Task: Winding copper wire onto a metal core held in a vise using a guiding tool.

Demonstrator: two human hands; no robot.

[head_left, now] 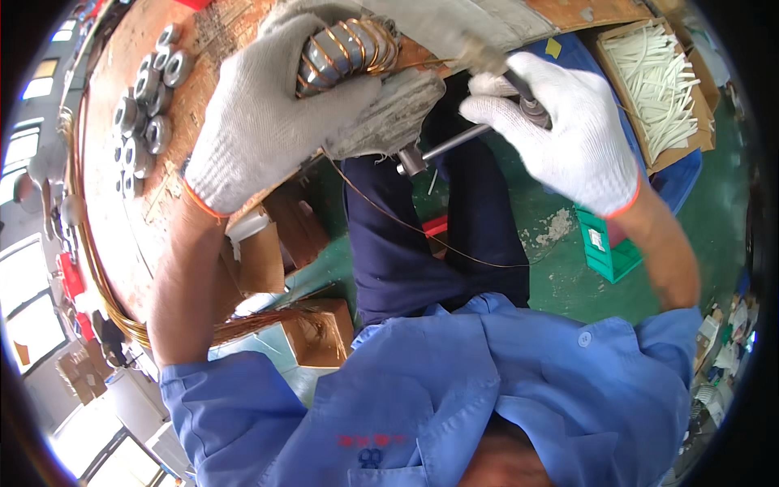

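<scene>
At the bottom of the frame I see my blue shirt and dark trousers. Above them, centre left, my gloved left hand is closed over a grey ring core wound with copper wire; a loose strand trails down across the trousers. Upper right, my gloved right hand grips a dark tool handle, just beside the core. A steel crank projects below the hands. Further left, grey ring cores lie in a cluster on the worktop. At upper right, a cardboard box holds white tubes. A green bin stands on the floor at right.
</scene>
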